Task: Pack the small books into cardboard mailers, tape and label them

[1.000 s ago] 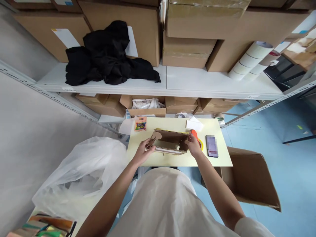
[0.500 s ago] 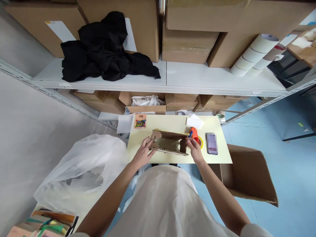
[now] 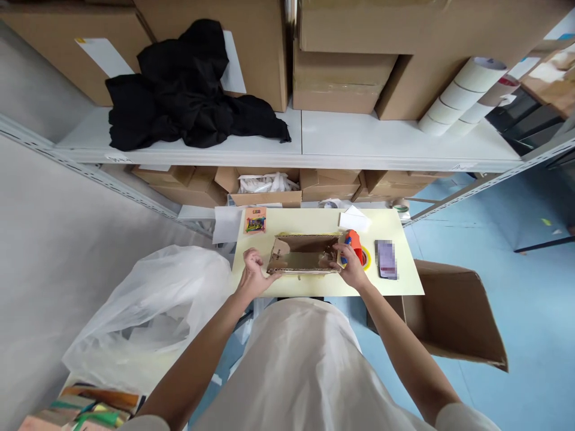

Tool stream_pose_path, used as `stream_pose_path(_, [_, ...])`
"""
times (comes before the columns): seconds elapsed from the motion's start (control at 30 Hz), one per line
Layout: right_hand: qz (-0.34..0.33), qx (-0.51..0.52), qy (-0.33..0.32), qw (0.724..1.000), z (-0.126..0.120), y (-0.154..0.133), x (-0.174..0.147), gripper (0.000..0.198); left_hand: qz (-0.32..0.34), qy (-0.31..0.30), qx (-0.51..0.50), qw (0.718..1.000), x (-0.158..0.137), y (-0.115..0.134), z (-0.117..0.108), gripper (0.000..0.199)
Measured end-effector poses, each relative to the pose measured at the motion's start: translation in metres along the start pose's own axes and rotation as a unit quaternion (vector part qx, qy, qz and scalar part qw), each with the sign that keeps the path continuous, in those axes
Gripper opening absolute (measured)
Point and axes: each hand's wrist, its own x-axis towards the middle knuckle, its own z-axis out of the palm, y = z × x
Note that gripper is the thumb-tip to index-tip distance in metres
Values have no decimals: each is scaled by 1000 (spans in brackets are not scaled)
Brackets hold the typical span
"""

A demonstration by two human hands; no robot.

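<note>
A small cardboard box [image 3: 305,271] with its top open sits on the cream table [image 3: 287,287] in front of me. At its left end, my left hand [image 3: 255,275] has the thumb stretched out to the near corner, while the other fingers are bent and off the cardboard. My right hand [image 3: 351,266] grips the box's right end, fingers over the edge. Just beyond that hand lies an orange tape dispenser [image 3: 353,240] with a yellow-rimmed tape roll, partly covered by the hand. A phone [image 3: 386,259] lies farther right.
A pink printed card [image 3: 256,220] and white papers [image 3: 354,219] lie toward the table's back. Shelving [image 3: 359,140] with cartons and black cloth [image 3: 188,90] rises behind. A large open carton [image 3: 458,311] stands at right, a translucent plastic bag [image 3: 153,305] at left.
The box has straightened and now sits more squarely on the table. My left hand has moved left, its fingers coming off the box wall and bending; my right hand stays at the right end.
</note>
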Motion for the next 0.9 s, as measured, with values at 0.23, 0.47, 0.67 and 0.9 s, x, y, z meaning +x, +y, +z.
stream_pose_path(0.23, [13,-9,28,999,0,4,3,25,6,-196,15,981,11,4,-8,63])
stream_pose_path(0.47, [58,134,-77,986,-26,3,-9,47,-37,-159,-26,986,-5,20,16,64])
stream_pose_path(0.67, [135,118,57,982,-4,2,-1,45,-115,-30,-61,991,0,21,38,52])
stream_pose_path(0.9, [77,48,48,995,-9,4,16,84,-85,-50,15,995,6,26,23,42])
